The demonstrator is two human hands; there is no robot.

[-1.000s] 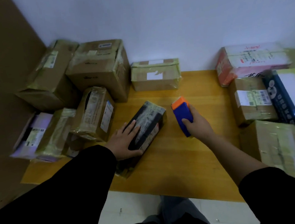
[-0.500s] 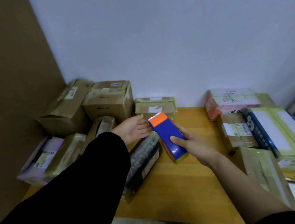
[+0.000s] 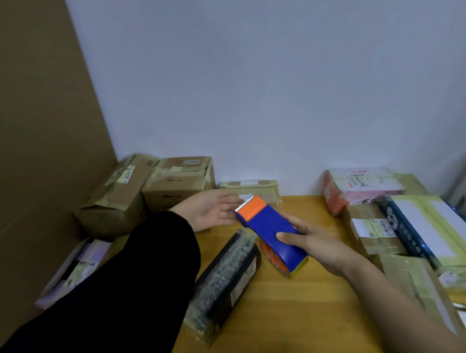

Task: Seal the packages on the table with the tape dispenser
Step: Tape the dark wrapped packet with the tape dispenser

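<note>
A: Over the middle of the table (image 3: pixel 307 326): blue tape dispenser (image 3: pixel 269 229) with orange front and toothed blade, lifted clear of the wood, blade end pointing away toward the wall.

B: Held how?

A: Gripped by the right hand (image 3: pixel 318 246) round the rear of the blue body, thumb across the top face, fingers wrapped beneath.

B: And the left hand (image 3: pixel 209 211)?

A: Raised just beyond the blade, palm up, fingers straight and relaxed, holding nothing. Fingertips right next to the orange front; cannot tell whether touching. Black sleeve (image 3: pixel 124 296) down to the wrist.

B: Packages?

A: Dark package (image 3: pixel 228 277) wrapped in clear tape, lying flat under the dispenser, long side diagonal toward the near edge. Touched by neither hand.

B: Rest of the table?

A: Tilted brown box (image 3: pixel 113 197) and upright brown box (image 3: pixel 179 180) side by side in the far left corner. Small flat box (image 3: pixel 263 186) against the wall behind the left hand. Pink-and-white package (image 3: pixel 361 185) at far right, labelled brown box (image 3: pixel 370 229) just in front of it, blue-and-yellow package (image 3: pixel 436 224) beside that.
</note>
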